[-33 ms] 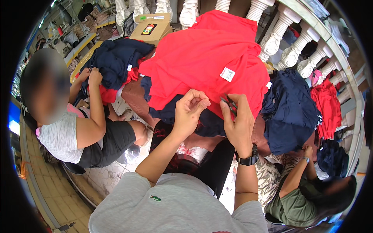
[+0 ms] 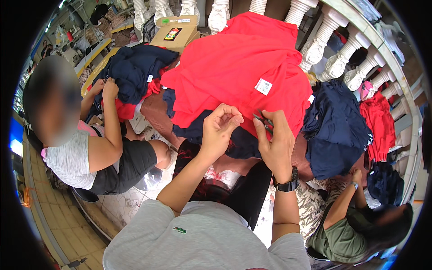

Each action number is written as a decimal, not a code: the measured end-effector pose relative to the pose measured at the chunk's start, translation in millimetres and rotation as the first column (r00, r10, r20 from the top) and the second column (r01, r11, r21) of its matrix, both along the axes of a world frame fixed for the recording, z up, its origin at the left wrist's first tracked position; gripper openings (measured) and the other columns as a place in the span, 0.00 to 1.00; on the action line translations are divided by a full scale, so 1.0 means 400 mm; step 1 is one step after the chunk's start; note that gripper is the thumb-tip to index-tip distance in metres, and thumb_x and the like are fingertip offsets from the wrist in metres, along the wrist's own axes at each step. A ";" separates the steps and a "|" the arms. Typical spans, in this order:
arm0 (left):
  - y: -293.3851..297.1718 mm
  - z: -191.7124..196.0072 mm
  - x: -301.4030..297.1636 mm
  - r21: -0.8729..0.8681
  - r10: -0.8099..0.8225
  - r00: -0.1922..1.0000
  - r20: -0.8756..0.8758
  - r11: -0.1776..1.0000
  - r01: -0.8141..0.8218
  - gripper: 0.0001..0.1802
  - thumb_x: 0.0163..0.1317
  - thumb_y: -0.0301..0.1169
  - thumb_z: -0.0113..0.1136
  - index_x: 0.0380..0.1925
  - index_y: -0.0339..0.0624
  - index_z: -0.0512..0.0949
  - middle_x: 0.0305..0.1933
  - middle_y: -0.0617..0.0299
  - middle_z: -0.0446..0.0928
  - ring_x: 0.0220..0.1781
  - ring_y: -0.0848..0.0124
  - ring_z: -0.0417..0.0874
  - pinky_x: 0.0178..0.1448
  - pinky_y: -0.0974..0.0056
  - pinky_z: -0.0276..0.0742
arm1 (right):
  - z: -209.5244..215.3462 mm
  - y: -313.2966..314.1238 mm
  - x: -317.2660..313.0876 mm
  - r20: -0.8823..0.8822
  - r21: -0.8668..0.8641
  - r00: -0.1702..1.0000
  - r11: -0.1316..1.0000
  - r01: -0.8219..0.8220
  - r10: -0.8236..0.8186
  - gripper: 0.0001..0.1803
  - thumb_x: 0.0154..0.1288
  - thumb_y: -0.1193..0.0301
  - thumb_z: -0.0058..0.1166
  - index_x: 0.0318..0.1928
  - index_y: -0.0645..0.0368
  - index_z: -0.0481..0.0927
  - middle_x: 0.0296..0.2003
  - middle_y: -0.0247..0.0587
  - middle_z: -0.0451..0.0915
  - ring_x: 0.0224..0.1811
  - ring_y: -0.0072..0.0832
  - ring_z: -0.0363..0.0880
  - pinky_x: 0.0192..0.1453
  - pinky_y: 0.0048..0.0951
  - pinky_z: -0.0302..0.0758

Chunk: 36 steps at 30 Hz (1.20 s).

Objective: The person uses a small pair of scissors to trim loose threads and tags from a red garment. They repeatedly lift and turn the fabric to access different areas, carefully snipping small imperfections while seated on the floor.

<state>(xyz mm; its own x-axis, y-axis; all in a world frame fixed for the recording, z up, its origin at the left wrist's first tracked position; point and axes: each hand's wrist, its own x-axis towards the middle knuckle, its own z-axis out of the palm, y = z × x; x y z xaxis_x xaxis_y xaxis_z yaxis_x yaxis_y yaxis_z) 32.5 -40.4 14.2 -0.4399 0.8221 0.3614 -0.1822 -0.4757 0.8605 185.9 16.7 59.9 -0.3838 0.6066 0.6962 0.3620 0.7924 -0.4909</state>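
Up close, both hands raised over the lower hem of the red garment (image 2: 243, 67), spread across the heaped table (image 2: 155, 112) and draped toward the wearer. Left hand (image 2: 220, 128) curled, fingers (image 2: 231, 118) pinched narrow on something too fine to make out, maybe a thread, just below the hem. Right hand (image 2: 276, 141) beside it, closed on a small dark snipping tool (image 2: 263, 121), tips aimed up and left at the red cloth. Hem lying straight ahead of both hands, running left to right; right hand nearer, touching or nearly so. Forearms rising from the lower edge, elbows bent, wrists cocked inward, black watch (image 2: 288, 184) on the right wrist. White tag (image 2: 263, 86) above the tool. Navy garments (image 2: 335, 130) piled to the right, more under the red one. Another person's hands (image 2: 105, 87) busy on navy cloth at the left.
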 end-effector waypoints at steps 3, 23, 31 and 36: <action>-0.001 0.004 0.001 -0.053 -0.001 0.999 -0.035 0.999 -0.001 0.05 0.69 0.25 0.65 0.39 0.37 0.78 0.37 0.65 0.80 0.41 0.78 0.81 0.50 0.73 0.76 | -0.017 0.003 -0.008 0.046 0.099 0.998 0.994 0.042 -0.047 0.08 0.65 0.72 0.64 0.42 0.59 0.80 0.33 0.41 0.77 0.28 0.41 0.81 0.28 0.36 0.72; -0.014 0.016 0.016 -0.039 -0.038 0.999 -0.012 0.999 0.037 0.03 0.68 0.21 0.65 0.38 0.35 0.79 0.37 0.67 0.80 0.40 0.81 0.78 0.48 0.73 0.75 | -0.001 -0.013 -0.041 -0.004 0.109 0.993 0.987 0.118 -0.118 0.07 0.64 0.72 0.65 0.40 0.57 0.81 0.33 0.39 0.77 0.25 0.41 0.81 0.26 0.37 0.70; -0.011 0.006 0.019 -0.042 -0.048 0.999 -0.010 0.998 0.048 0.03 0.69 0.21 0.62 0.38 0.36 0.77 0.36 0.66 0.79 0.40 0.80 0.79 0.48 0.72 0.76 | -0.010 -0.001 -0.043 -0.070 0.149 0.993 0.984 0.101 -0.091 0.07 0.64 0.74 0.65 0.39 0.60 0.80 0.31 0.41 0.77 0.25 0.40 0.80 0.26 0.36 0.71; -0.011 -0.030 -0.021 -0.157 -0.059 0.996 -0.061 0.986 0.049 0.04 0.72 0.26 0.61 0.41 0.38 0.76 0.36 0.65 0.80 0.38 0.78 0.81 0.45 0.72 0.76 | 0.007 0.001 0.000 -0.108 0.040 0.991 0.995 0.086 -0.081 0.10 0.64 0.73 0.66 0.40 0.64 0.79 0.31 0.44 0.78 0.26 0.38 0.81 0.29 0.34 0.74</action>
